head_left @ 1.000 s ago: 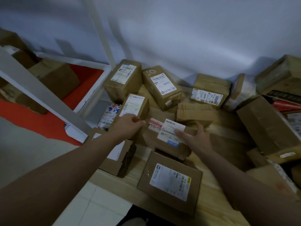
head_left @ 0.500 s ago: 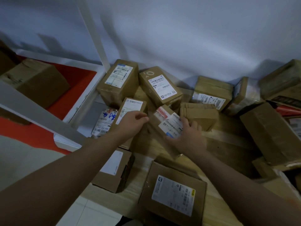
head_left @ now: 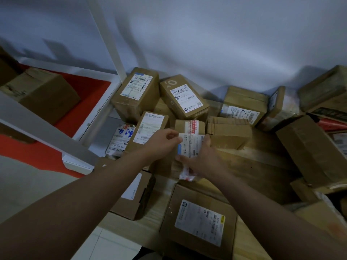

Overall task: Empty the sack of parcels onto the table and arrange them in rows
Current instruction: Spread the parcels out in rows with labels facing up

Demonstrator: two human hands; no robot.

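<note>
Both hands hold a small brown parcel [head_left: 189, 128] with red-and-white tape and a white label, at the middle of the wooden table [head_left: 259, 158]. My left hand [head_left: 163, 141] grips its left edge and my right hand [head_left: 201, 158] covers its near right side. It stands between a labelled parcel [head_left: 148, 126] on the left and a plain taped parcel [head_left: 229, 132] on the right. Behind them two labelled parcels [head_left: 139, 91] [head_left: 184, 98] and a third [head_left: 244, 104] lie by the wall. No sack is in view.
A flat box [head_left: 199, 220] and a smaller box [head_left: 135, 197] lie at the table's near edge. A big carton [head_left: 311, 149] and more parcels pile up on the right. A white shelf frame [head_left: 105, 32] with red shelves [head_left: 88, 91] stands to the left.
The taped parcel has been turned from lying crosswise to lengthwise and moved back into the gap between its neighbours. My left hand left the labelled parcel and took hold of it.
</note>
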